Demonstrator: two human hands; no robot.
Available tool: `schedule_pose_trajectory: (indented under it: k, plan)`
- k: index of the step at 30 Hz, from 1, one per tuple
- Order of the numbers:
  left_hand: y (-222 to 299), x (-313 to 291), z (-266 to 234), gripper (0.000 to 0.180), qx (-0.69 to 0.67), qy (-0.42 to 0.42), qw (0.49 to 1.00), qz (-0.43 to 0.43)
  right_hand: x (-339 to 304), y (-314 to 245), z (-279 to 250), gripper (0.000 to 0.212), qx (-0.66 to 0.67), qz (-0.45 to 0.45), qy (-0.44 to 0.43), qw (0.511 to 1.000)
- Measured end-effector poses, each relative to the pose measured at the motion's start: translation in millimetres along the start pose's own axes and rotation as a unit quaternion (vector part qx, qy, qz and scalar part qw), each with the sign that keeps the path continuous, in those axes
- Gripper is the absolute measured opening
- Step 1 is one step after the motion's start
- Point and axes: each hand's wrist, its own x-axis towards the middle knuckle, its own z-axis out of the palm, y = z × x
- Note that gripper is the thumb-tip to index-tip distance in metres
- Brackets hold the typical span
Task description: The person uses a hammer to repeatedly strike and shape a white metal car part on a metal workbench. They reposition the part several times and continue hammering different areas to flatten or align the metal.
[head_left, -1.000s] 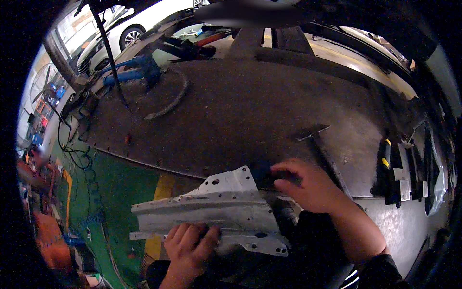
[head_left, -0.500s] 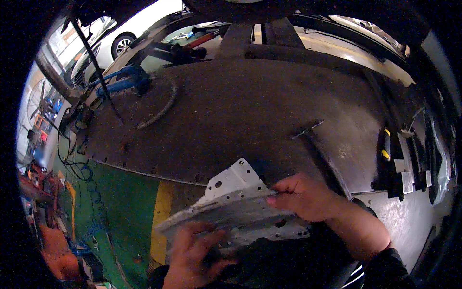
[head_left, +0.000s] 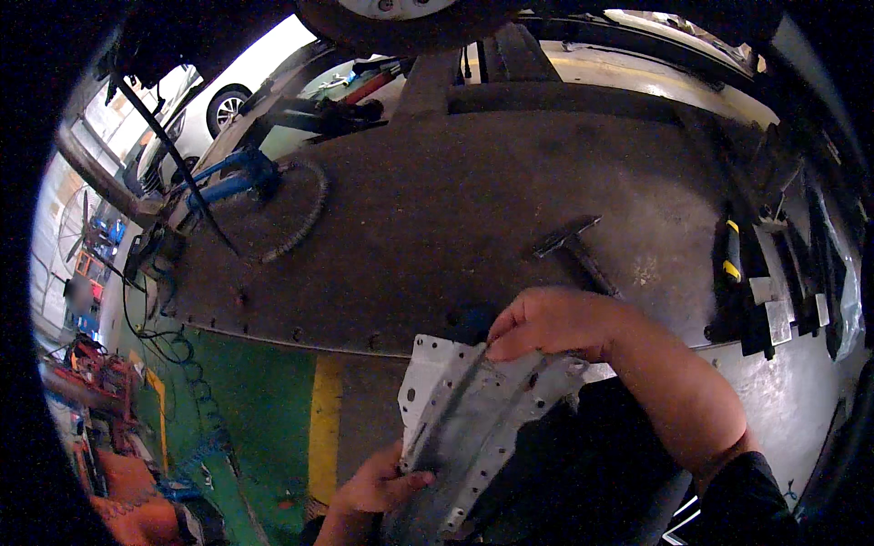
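Observation:
A grey sheet-metal panel (head_left: 482,414), bent lengthwise and dotted with round holes, slants in front of me, its far end turned up to the left. My right hand (head_left: 551,323) pinches its far edge near the upper corner, thumb and fingers closed on it. Lower down, my left hand (head_left: 378,482) grips the panel's left edge, with the thumb lying over the face. Dark cloth and shadow border the panel's lower right side. A hammer (head_left: 569,238) lies beyond my right hand on the dark metal platform (head_left: 428,209), its handle partly hidden behind that hand.
On the platform's left are a blue tool (head_left: 232,177) and a curved hose (head_left: 309,218). A yellow-and-black handled tool (head_left: 732,250) and dark strips lie at right. A wheel (head_left: 401,9) hangs above the far side. A coiled hose (head_left: 205,391) trails over the green floor at left.
The panel has turned to stand more lengthwise toward me. My left hand, blurred over its face before, now grips its left edge. My right hand has shifted slightly left and upward, still holding on.

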Motion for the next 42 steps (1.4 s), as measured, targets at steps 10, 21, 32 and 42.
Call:
schedule_pose_trajectory:
  k: [10,21,32,42]
  plan:
    - [16,-7,13,0.045,-0.107,0.127,0.985,-0.054,-35,6,-23,0.037,-0.062,-0.06,0.384,0.919]
    - [34,-9,19,0.046,-0.191,0.186,0.959,-0.097,-59,8,-16,0.035,-0.404,0.086,0.441,0.797]
    - [37,-10,20,0.043,-0.243,0.198,0.937,-0.152,-57,33,-15,0.036,-0.462,0.139,0.436,0.76]
    - [16,-9,29,0.047,-0.307,0.114,0.939,-0.105,-86,14,32,0.024,-0.088,-0.103,0.452,0.882]
